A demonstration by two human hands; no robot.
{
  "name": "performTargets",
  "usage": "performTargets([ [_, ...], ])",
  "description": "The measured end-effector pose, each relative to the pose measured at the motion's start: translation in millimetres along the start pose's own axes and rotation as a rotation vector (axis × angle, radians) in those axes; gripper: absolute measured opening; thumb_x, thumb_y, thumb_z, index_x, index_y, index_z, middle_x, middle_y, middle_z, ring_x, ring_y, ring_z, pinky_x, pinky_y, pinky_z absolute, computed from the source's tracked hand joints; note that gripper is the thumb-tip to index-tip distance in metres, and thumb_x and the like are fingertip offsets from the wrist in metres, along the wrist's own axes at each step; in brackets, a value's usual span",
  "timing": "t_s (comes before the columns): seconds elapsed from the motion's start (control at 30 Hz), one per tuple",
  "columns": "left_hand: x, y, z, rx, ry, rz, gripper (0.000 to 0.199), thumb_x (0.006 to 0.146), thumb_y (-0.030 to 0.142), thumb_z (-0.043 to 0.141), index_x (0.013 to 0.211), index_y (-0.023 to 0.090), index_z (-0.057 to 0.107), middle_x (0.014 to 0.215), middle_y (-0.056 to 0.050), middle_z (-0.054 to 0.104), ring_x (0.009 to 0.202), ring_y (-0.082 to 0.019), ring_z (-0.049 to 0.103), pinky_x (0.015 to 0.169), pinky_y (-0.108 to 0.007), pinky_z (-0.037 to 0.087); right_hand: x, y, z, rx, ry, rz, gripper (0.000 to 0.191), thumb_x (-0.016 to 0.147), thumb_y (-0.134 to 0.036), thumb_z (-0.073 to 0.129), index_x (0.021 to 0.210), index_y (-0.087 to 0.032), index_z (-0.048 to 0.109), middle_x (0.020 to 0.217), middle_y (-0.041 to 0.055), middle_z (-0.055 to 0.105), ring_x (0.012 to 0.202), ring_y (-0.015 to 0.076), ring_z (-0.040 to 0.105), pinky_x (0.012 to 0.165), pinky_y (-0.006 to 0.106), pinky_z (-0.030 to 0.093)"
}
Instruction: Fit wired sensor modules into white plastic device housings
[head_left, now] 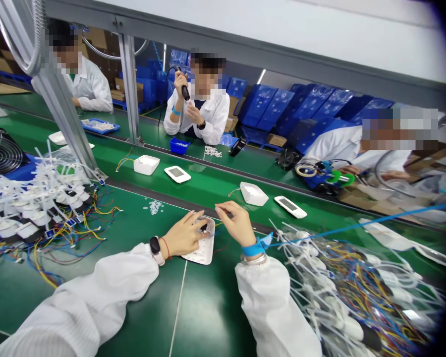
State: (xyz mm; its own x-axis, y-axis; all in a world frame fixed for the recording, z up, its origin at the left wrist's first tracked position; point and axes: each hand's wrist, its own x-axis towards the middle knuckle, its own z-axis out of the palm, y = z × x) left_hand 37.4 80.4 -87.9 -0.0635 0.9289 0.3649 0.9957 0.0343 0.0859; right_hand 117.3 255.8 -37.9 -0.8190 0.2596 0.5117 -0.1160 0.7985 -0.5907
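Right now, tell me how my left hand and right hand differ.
The left hand lies over the white shell with fingers spread; the right hand is raised beside it, fingers close together. The left wrist carries a watch and a thin red cord; the right wrist wears a blue strap. Both hands are bare and come out of white sleeves.

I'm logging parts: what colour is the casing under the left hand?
The casing under the left hand is white, best seen in the head view.
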Motion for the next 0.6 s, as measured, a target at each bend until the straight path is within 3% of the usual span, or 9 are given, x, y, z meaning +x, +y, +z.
performTargets([
  [0.17,-6.7,0.5,5.5,-0.014,0.052,0.044,0.041,0.079,0.025,0.051,0.119,0.02,0.051,0.13,-0.007,0.045,0.126,-0.029,0.028,0.105,-0.046,0.023,16.3,24.4,29.0,-0.086,-0.414,0.105,0.028,0.079,-0.027,0.055,0.101,-0.012,0.064,0.094,0.0106,0.063,0.086,0.019,0.058,0.079,0.032,0.045],
  [0.27,-9.9,-0.6,5.9,-0.014,0.101,0.074,0.035,0.081,0.023,0.047,0.115,0.019,0.053,0.12,-0.008,0.054,0.119,-0.027,0.038,0.099,-0.043,0.032,20.2,29.6,44.2,-0.063,-0.595,0.083,0.023,0.08,-0.026,0.053,0.094,-0.012,0.066,0.094,0.0096,0.065,0.085,0.0179,0.06,0.079,0.03,0.045],
  [0.37,-16.8,-3.1,-4.9,-0.016,0.174,0.068,0.035,0.082,0.019,0.045,0.116,0.021,0.052,0.112,-0.007,0.059,0.114,-0.023,0.044,0.094,-0.039,0.037,21.6,27.6,49.3,-0.053,-0.646,0.06,0.022,0.082,-0.025,0.048,0.083,-0.014,0.067,0.088,0.0072,0.066,0.079,0.016,0.06,0.074,0.027,0.046],
  [0.47,-34.8,-8.2,-23.9,-0.056,0.284,-0.033,0.033,0.083,0.017,0.044,0.114,0.021,0.054,0.11,-0.007,0.06,0.11,-0.021,0.047,0.091,-0.037,0.04,26.5,27.6,44.9,-0.077,-0.653,0.084,0.029,0.086,-0.028,0.043,0.075,-0.015,0.067,0.077,0.0046,0.066,0.07,0.0156,0.06,0.07,0.026,0.045],
  [0.6,-71.8,-22.0,-43.4,-0.126,0.426,-0.247,0.031,0.084,0.016,0.044,0.113,0.02,0.055,0.107,-0.007,0.061,0.108,-0.021,0.048,0.093,-0.039,0.039,44.9,43.8,35.6,-0.159,-0.537,0.198,0.036,0.09,-0.03,0.036,0.079,-0.017,0.067,0.078,0.0056,0.067,0.075,0.0179,0.061,0.072,0.027,0.043],
])
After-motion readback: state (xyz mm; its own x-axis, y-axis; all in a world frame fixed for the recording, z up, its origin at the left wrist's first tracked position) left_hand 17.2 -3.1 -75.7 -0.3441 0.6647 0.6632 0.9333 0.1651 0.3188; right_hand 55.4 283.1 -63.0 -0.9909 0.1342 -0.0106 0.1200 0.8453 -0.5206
